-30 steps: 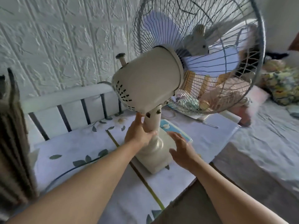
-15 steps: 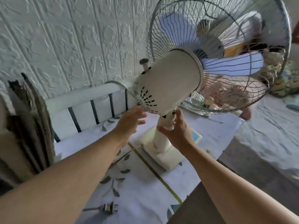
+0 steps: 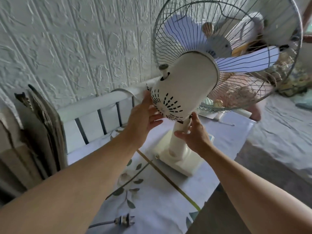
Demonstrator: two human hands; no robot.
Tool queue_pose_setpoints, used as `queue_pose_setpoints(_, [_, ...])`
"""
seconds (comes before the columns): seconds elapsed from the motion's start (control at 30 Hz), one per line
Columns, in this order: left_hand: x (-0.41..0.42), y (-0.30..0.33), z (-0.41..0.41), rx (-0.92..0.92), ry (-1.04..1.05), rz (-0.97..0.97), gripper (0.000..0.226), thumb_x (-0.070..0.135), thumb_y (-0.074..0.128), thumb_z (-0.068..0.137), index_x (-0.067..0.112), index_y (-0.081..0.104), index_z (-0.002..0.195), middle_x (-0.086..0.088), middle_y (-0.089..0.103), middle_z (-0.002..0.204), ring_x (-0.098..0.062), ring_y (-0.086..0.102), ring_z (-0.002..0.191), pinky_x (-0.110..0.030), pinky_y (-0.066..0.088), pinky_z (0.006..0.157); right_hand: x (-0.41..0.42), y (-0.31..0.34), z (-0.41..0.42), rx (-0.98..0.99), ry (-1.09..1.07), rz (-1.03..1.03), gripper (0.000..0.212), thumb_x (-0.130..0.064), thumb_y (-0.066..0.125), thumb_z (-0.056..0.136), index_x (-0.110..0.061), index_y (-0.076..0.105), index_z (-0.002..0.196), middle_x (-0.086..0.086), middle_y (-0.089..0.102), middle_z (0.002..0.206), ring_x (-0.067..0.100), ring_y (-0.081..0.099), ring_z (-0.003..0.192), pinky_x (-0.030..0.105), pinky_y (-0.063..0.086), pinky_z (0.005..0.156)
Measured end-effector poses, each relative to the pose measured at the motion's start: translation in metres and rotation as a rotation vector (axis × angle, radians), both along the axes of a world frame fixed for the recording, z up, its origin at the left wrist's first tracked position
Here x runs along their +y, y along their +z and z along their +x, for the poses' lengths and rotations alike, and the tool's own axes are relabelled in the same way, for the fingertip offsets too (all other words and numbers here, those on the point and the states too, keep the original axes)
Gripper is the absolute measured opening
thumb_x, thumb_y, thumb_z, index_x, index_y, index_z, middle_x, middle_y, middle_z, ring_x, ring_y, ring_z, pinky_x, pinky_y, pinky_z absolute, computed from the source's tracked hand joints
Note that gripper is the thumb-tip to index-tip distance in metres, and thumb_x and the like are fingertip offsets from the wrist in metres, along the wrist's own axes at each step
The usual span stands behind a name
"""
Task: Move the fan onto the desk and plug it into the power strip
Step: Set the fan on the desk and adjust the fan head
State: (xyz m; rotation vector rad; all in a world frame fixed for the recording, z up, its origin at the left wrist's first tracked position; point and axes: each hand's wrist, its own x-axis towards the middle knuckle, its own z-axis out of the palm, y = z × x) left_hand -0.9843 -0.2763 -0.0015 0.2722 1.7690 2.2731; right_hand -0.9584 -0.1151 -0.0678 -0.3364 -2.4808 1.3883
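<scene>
Head camera shows the desk fan (image 3: pixel 184 85) standing on the leaf-print desk (image 3: pixel 152 200), plug (image 3: pixel 125 220) lying loose near the edge. Left hand (image 3: pixel 143 119) cups the motor housing, fingers spread; right hand (image 3: pixel 194 134) wraps the neck. Looks top-heavy, with a flimsy cage: hold neck and base.

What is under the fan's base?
The fan's base stands on a leaf-patterned tablecloth covering the desk; the desktop itself is hidden. The plug lies loose nearby.

- The fan (image 3: pixel 184 92) stands on the desk (image 3: pixel 152 191).
- Its plug (image 3: pixel 125 221) lies on the desk, at seven o'clock from the base.
- Cardboard (image 3: pixel 42 132) leans at nine o'clock.
</scene>
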Motion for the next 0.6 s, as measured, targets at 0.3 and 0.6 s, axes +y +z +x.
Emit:
queue_pose_setpoints(0.3, [0.036, -0.009, 0.023, 0.080, -0.010, 0.019, 0.036, 0.049, 0.042, 0.094, 0.024, 0.067, 0.086, 0.007, 0.072, 0.064, -0.008, 0.069, 0.061, -0.028, 0.051, 0.067, 0.050, 0.003, 0.007, 0.004, 0.165, -0.075, 0.065, 0.000, 0.079, 0.068, -0.019, 0.045, 0.120, -0.001, 0.061, 0.111, 0.025, 0.060, 0.104, 0.045, 0.050, 0.095])
queue_pose_setpoints(0.6, [0.064, -0.011, 0.039, 0.158, 0.062, 0.019, 0.038, 0.052, 0.043, 0.091, 0.024, 0.067, 0.096, 0.009, 0.071, 0.062, -0.011, 0.069, 0.067, -0.026, 0.050, 0.063, 0.077, 0.006, 0.010, 0.027, 0.304, -0.114, 0.067, 0.010, 0.075, 0.070, -0.026, 0.039, 0.114, -0.016, 0.057, 0.095, 0.019, 0.058, 0.099, 0.032, 0.049, 0.089])
